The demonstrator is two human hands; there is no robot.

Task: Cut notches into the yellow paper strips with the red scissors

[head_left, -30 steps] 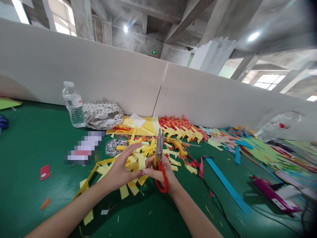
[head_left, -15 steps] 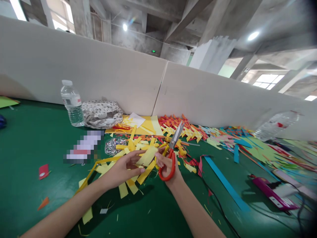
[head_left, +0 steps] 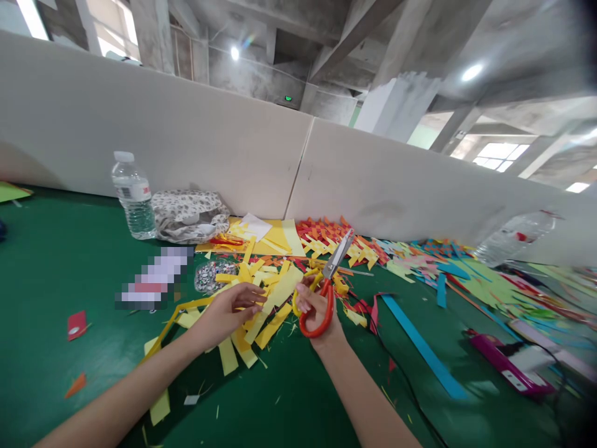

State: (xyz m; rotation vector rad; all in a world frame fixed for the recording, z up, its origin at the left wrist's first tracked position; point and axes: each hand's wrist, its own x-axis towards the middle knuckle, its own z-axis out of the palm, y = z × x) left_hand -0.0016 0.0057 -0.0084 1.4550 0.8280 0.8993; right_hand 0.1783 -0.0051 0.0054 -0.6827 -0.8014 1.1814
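Observation:
My right hand (head_left: 319,311) holds scissors (head_left: 338,254) with red and yellow handles; the blades point up and away, close together. My left hand (head_left: 236,311) hovers over the pile of yellow paper strips (head_left: 228,354), fingers apart and slightly curled. A pale yellow strip (head_left: 277,295) lies slanting across the pile between my hands, beside my left fingertips. Just behind my left hand is a clear bag of small round pieces (head_left: 212,275). Woven red, orange and yellow paper pieces (head_left: 333,239) lie beyond the scissors.
A water bottle (head_left: 134,196) and a patterned cloth bag (head_left: 190,214) stand near the white partition (head_left: 233,149). Another bottle (head_left: 515,236) leans at the right. A blue strip (head_left: 424,348), a black cable (head_left: 401,373) and a purple power strip (head_left: 510,364) lie on the green table (head_left: 280,410).
The pale yellow strip has left my hands and lies on the pile. My left hand has opened and moved left, away from my right hand, which still holds the scissors.

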